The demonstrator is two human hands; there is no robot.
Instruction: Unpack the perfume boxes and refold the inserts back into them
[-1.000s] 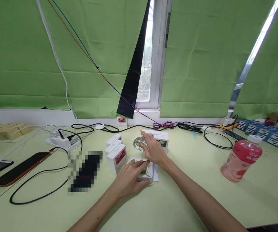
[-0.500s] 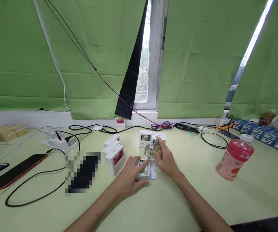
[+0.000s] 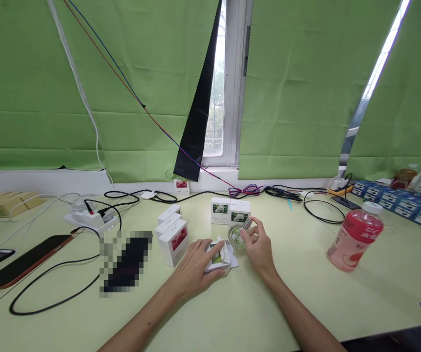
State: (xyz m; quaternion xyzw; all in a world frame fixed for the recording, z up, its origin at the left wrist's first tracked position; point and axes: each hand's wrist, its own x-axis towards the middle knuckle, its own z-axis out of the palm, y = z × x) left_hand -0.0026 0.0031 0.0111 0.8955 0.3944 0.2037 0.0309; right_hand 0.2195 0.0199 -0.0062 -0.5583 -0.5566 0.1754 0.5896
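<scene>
The right hand point(image 3: 259, 247) pinches the silver, cylindrical cap point(image 3: 247, 223) of a round, clear glass bottle point(image 3: 236, 238), which leans with its cap toward the upper right. Half a second ago the bottle was farther back and to the left; now it is just beside an open white cardboard carton point(image 3: 222, 266), outside it, near the loose white paper flap point(image 3: 234, 260) on that end. The work thus seems to be at the carton's opening, with bottle and carton still separate. The left hand point(image 3: 196, 266) grips the carton, thumb along the near side, fingers over the top. The glass is glossy and see-through, the cap smooth and metallic-looking, the carton matt and square-edged with a green picture. Beyond stand two white boxes with white-flower pictures point(image 3: 219, 210); to the left, three white boxes with red pictures point(image 3: 174, 242) form a staggered row. All rest on a smooth, pale green tabletop point(image 3: 287, 303)
</scene>
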